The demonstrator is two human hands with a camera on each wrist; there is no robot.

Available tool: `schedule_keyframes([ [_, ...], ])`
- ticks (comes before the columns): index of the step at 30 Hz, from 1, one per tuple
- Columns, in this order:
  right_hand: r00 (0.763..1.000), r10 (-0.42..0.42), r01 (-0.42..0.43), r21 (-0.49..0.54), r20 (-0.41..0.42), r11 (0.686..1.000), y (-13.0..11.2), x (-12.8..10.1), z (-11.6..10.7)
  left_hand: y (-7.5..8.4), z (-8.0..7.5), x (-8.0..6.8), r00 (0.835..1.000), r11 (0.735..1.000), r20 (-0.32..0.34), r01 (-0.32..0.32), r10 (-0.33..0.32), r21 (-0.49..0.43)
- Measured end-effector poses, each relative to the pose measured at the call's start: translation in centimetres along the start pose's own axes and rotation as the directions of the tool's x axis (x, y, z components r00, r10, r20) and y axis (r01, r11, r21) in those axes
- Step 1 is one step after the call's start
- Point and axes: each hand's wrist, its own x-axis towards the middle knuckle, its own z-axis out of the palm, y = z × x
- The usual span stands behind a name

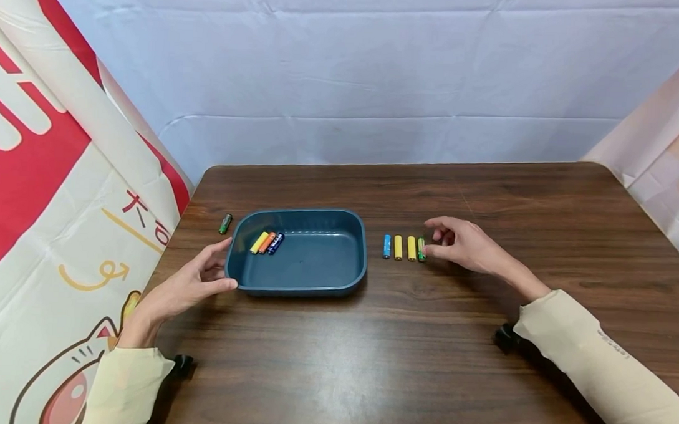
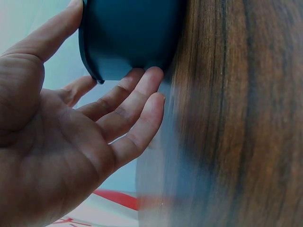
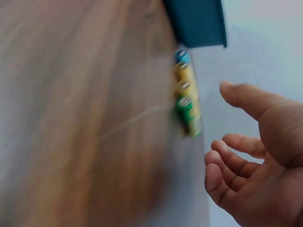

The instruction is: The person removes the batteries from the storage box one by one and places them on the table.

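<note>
Banner cloth (image 1: 48, 183) with red print hangs far left, beside the brown wooden worktop (image 1: 424, 365). Lone dark green battery (image 1: 225, 223) lies on the wood just left of the tray, apart from it. Left hand (image 1: 188, 285) sits at the tray's left near corner, fingers loose and spread, thumb along the front rim, fingertips (image 2: 150, 78) touching the outer wall in the left wrist view; not gripping anything. Blue plastic tray (image 1: 314, 286) rests flat on the worktop, left of centre. Inside it, at the far left end, three batteries lie side by side, touching: yellow battery (image 1: 258, 242), orange battery (image 1: 266, 242), dark blue battery (image 1: 275, 243). Right of the tray, well apart from it, a row of four lies on the wood, each just beside the next: light blue battery (image 1: 386, 246), then two yellow cells (image 1: 404, 247), then green battery (image 1: 421, 249). Right hand (image 1: 464, 244) is at the row's right end, fingers relaxed and apart, fingertips right at the green battery; contact cannot be told, right wrist view blurred, hand (image 3: 255, 161) there holds nothing. Cream sleeves (image 1: 603, 365) cover both forearms. White backdrop (image 1: 378, 76) behind.
</note>
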Motion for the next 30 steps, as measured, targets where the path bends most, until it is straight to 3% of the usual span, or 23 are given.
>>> schedule_keyframes([
  [8,0.993,-0.077,0.08,0.037,-0.091,0.996,-5.5,2.6,-0.5,0.2,0.0,-0.2,1.0,1.0,-0.008,0.003,-0.003,0.008],
  [18,0.98,-0.171,0.182,0.112,-0.1,0.977,-12.8,6.8,2.7,0.1,0.1,-0.3,1.0,1.0,-0.003,0.002,-0.002,-0.01],
  [23,0.987,-0.147,0.154,0.131,-0.062,0.979,-15.0,8.7,5.7,0.2,0.2,-0.1,1.0,1.0,-0.004,-0.003,0.003,-0.01],
  [30,0.999,-0.045,0.043,0.137,0.011,0.99,-16.0,10.7,10.2,0.2,0.6,0.4,0.999,0.999,0.009,-0.034,0.034,-0.006],
])
